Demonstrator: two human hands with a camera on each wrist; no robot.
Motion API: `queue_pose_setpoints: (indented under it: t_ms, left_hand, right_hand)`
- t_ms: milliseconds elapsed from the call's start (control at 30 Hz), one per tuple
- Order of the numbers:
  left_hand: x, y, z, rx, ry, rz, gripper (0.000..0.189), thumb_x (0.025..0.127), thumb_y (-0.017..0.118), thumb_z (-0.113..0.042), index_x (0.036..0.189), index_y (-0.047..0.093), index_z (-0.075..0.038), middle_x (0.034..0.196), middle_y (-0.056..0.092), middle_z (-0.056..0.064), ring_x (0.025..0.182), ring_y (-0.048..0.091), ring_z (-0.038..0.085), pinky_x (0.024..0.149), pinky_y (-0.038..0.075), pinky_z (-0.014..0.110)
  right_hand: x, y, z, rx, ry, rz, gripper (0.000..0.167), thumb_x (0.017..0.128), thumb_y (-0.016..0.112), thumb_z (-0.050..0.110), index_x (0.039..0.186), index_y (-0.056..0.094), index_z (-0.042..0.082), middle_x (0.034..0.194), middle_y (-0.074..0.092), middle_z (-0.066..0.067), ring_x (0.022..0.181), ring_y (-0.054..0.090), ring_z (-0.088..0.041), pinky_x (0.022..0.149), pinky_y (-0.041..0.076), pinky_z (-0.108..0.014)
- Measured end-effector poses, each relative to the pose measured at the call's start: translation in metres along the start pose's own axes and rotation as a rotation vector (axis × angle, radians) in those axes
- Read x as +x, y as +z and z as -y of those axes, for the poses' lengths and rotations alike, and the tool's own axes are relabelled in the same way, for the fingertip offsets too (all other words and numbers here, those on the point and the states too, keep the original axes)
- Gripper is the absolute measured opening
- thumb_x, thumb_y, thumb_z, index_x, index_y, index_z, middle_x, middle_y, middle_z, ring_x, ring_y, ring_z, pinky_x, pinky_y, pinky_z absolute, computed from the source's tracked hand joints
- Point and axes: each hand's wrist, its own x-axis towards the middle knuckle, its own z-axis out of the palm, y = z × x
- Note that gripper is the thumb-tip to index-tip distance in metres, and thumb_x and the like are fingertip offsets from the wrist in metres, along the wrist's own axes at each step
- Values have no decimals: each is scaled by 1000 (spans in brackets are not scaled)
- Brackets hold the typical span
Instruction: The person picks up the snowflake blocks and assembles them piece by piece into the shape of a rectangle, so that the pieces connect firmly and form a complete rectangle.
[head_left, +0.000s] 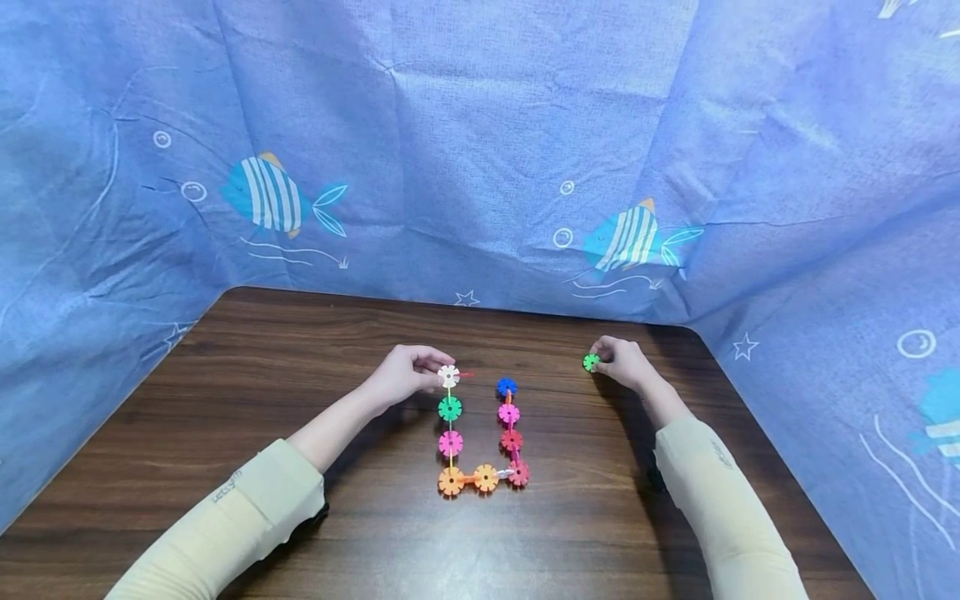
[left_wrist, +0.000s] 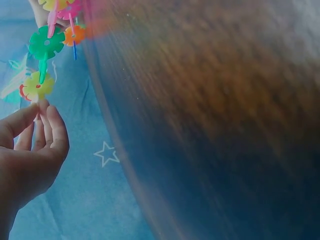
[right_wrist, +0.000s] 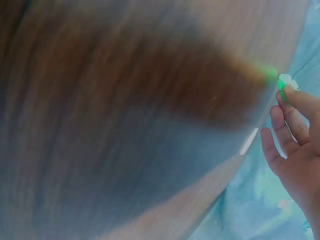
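Note:
Notched plastic snowflake discs, slotted together, form a U-shaped chain on the table. My left hand (head_left: 401, 377) pinches the pale disc (head_left: 448, 376) at the chain's upper left end, which looks yellow in the left wrist view. A red disc (head_left: 467, 374) stands edge-on beside it. Below come a green disc (head_left: 450, 408), a pink disc (head_left: 451, 442) and an orange disc (head_left: 451, 482). A blue disc (head_left: 507, 387) tops the right side. Away to the right, my right hand (head_left: 621, 360) pinches a loose bright green disc (head_left: 591, 362) between thumb and finger, apart from the chain.
The dark wooden table (head_left: 360, 542) has its far edge just beyond both hands. Behind it and along the sides hangs a blue cloth (head_left: 480, 150) printed with fish, bubbles and stars.

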Motion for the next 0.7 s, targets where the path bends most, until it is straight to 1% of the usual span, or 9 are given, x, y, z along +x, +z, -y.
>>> queue_pose_setpoints:
  t_ms: [67,133,333,400,500,633,700]
  left_hand:
    - [-1,0,-3,4,1,1,30,83,61,9,113,61,12,99,64,28,83,63,21,78,54,46]
    - [-1,0,-1,3,9,0,29,83,61,9,113,61,12,99,64,28,84,63,22,77,54,46]
    - [11,-2,21,-6,16,-4,30,84,65,4,113,63,6,97,66,22,82,64,18,75,56,43]
    - [13,-2,25,-4,13,-3,30,83,66,2,113,64,5,97,66,20,82,64,17,73,56,40]
    - [14,-2,26,2,6,-5,31,83,66,2,114,63,5,96,67,18,81,64,16,73,56,39]
    - [15,-2,25,9,1,-4,32,83,66,3,114,62,6,95,67,17,80,63,14,72,56,38]
    - [15,-2,25,12,1,-3,31,83,65,3,114,63,6,95,67,17,79,63,14,72,56,37]
  right_hand:
    - [-1,-1,5,24,-1,-16,17,79,71,3,94,62,4,81,68,-9,79,63,-23,76,47,-41]
    - [-1,-2,12,50,7,-35,18,79,71,5,95,63,5,82,68,-9,80,63,-22,74,47,-39]
    - [-2,-7,31,86,-2,-81,19,80,72,8,96,64,6,82,70,-9,77,64,-20,68,47,-31]
    - [-2,-8,36,106,-8,-91,18,80,72,8,96,64,6,82,70,-10,76,65,-20,65,47,-29]
    - [-4,-11,45,128,-17,-104,19,80,72,8,97,64,6,81,71,-9,75,64,-19,65,47,-29]
    - [-5,-14,59,157,1,-115,20,81,72,11,99,65,7,81,70,-7,74,63,-15,69,46,-31]
    - [-6,-16,67,188,12,-117,21,81,72,13,100,65,7,81,70,-7,74,62,-14,68,46,-30]
